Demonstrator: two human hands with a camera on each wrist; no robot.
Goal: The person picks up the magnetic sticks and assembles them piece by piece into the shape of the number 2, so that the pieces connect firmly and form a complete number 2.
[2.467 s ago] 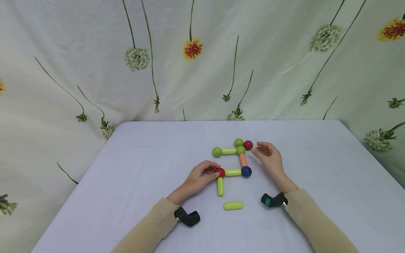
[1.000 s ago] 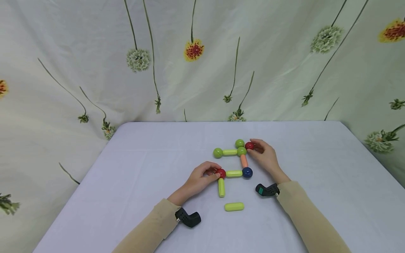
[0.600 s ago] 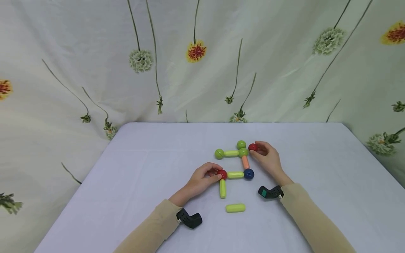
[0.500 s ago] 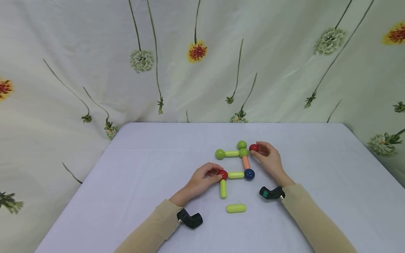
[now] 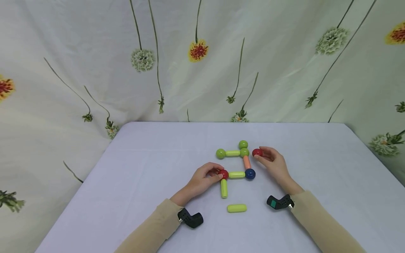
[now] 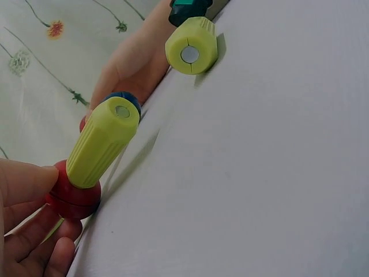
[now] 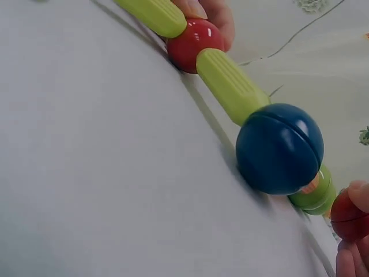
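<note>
My left hand (image 5: 202,179) pinches a red ball (image 6: 75,199) that joins two yellow-green magnetic rods. One rod (image 5: 224,189) points toward me; the other (image 5: 236,175) runs right to a dark blue ball (image 7: 279,149). From the blue ball an orange rod (image 5: 246,162) leads away to a green ball (image 5: 244,152). That green ball joins a far yellow-green rod (image 5: 232,153), ending in another green ball (image 5: 220,153), while a third green ball (image 5: 243,144) sits just behind. Right of the chain, my right hand (image 5: 274,164) pinches a second red ball (image 7: 349,216), apart from the green balls.
A loose yellow-green rod (image 5: 236,208) lies on the white tabletop (image 5: 152,158), nearer to me than the chain. Behind the table hangs a flower-print cloth (image 5: 278,59). Each wrist wears a black camera mount (image 5: 191,218).
My right hand has closed on the second red ball, taken it away from the green balls and moved it right and slightly toward me. The left hand keeps its hold; the view shifts slightly.
</note>
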